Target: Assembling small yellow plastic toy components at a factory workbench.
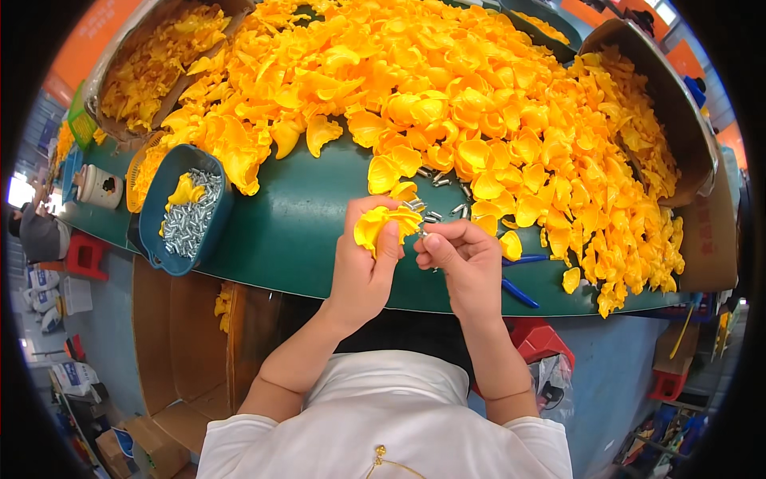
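My left hand (363,259) is closed around a cupped yellow plastic petal piece (375,227), held above the table's near edge. Close beside it, my right hand (463,259) pinches a small silver metal piece (423,232) between thumb and forefinger; the fingers partly cover it. Just beyond both hands, several small silver metal pieces (433,215) lie loose on the green tabletop (287,215). A large heap of yellow plastic petal pieces (479,96) spreads over the far side and right of the table.
At left, a blue-grey bin (152,243) holds many silver pieces and some yellow ones. Blue-handled pliers (520,294) lie right of my hands. Cardboard boxes of yellow pieces stand at the far left (108,72) and right (678,120). A red stool (538,339) is below the table.
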A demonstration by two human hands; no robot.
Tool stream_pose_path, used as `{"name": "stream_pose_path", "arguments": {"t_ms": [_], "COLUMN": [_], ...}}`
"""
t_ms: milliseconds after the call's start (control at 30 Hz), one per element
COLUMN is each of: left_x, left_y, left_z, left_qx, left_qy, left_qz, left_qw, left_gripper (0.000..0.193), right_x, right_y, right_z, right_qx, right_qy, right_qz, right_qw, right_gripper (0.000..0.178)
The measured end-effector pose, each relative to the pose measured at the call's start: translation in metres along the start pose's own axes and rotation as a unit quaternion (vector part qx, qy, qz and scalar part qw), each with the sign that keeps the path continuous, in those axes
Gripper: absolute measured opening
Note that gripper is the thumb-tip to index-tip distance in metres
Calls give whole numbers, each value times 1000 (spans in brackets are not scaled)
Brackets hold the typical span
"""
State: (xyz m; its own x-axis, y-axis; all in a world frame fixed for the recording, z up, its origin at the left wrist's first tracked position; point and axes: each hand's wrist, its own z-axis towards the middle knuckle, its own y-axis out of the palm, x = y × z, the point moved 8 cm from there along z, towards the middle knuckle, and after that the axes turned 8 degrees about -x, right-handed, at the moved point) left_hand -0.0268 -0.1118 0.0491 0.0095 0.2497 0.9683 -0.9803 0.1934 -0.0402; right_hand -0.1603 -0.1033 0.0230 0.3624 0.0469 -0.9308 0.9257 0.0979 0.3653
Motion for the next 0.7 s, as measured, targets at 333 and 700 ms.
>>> {"name": "stream_pose_path", "arguments": {"t_ms": [333, 700], "left_x": [-25, -39], "left_y": [0, -24], "left_z": [-15, -30], "left_qx": [-13, -33], "left_qy": [-112, -202], "left_qz": [-124, -215], "left_qw": [986, 955], "left_gripper": [16, 15], "right_x": [22, -14], "right_y": [2, 28], "right_z": [-4, 18], "right_qx": [18, -184], "right_qy": [12, -21], "right_qz": [9, -313], "right_qw": [1000, 931], "right_gripper": [11, 10]}}
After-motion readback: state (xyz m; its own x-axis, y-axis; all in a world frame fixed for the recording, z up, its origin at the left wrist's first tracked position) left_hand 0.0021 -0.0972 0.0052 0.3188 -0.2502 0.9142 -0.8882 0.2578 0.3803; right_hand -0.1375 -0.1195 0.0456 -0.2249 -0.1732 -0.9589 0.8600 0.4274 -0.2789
